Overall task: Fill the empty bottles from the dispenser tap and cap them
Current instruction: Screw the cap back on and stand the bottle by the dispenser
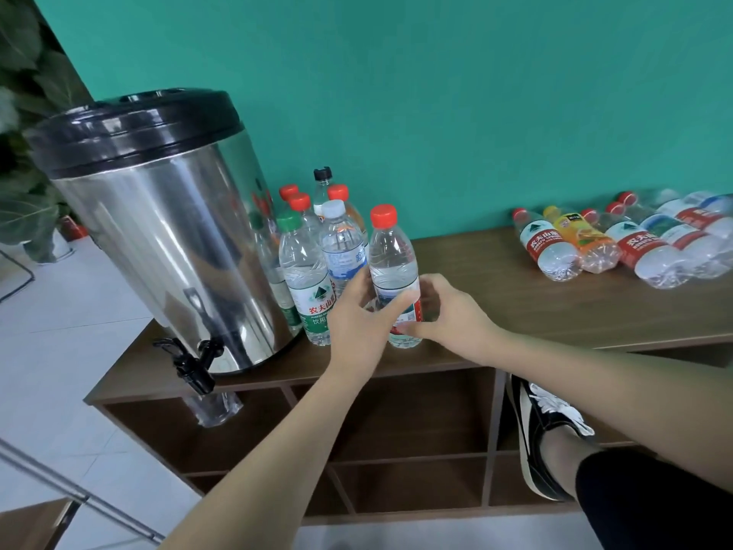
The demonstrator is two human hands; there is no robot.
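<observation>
Near the front edge of the wooden shelf top [496,307], toward its left half, a red-capped clear bottle [390,267] stands upright, filled and capped; the left hand [359,315] grasps its lower body from the left, thumb across the label; the right hand [448,311] curls round the same bottle from the right, fingers behind it and thumb low on the front; both hands thus grip one bottle. Just left of it, touching or nearly so, a cluster of capped bottles [313,248] stands upright: a green-capped one [305,279] in front, a white-capped one [342,248] beside it, several red-capped ones and a black-capped one [323,184] behind, toward the back edge. At the left end of the top sits the steel dispenser [166,240] with a black lid [135,129]; its black tap [190,363] overhangs the front left corner; below the tap a clear uncapped bottle [214,408] is partly visible, though what it rests on cannot be told. Well apart, at the right end near the back edge, a row of empty bottles [618,244] lies on its side, caps toward the wall, among them one with an orange label [583,236]. Below the top: open cubby compartments [396,422]; a black-and-white shoe [543,430] at lower right; a teal wall [436,93] behind.
</observation>
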